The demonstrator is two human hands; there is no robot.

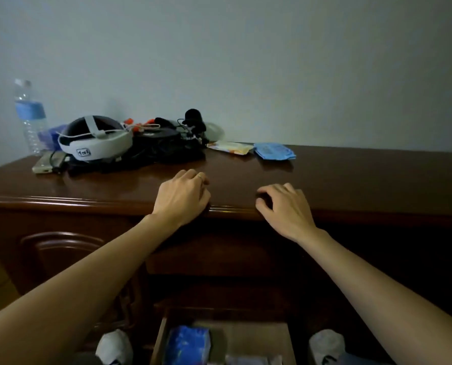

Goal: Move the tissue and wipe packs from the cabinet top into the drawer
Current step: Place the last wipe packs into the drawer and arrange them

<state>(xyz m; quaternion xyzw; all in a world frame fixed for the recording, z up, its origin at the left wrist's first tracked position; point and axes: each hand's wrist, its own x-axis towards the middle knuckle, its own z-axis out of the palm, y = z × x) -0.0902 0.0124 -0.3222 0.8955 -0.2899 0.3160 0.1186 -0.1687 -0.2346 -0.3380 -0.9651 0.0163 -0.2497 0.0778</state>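
Note:
Two packs lie at the back of the dark wooden cabinet top (351,175): a pale yellow wipe pack (229,147) and, to its right, a blue tissue pack (273,151). My left hand (184,196) and my right hand (283,206) rest on the cabinet's front edge with loosely curled fingers, holding nothing. Both packs lie well beyond my fingers. Below, at the bottom of the view, a drawer (158,338) stands pulled out. It holds a blue pack (188,346) and a pale pack (246,360) at the frame's edge.
On the left of the top sit a water bottle (30,117), a white headset (93,139), a phone (44,164) and a heap of black cables and gear (167,146). My white shoes (114,346) show beside the drawer.

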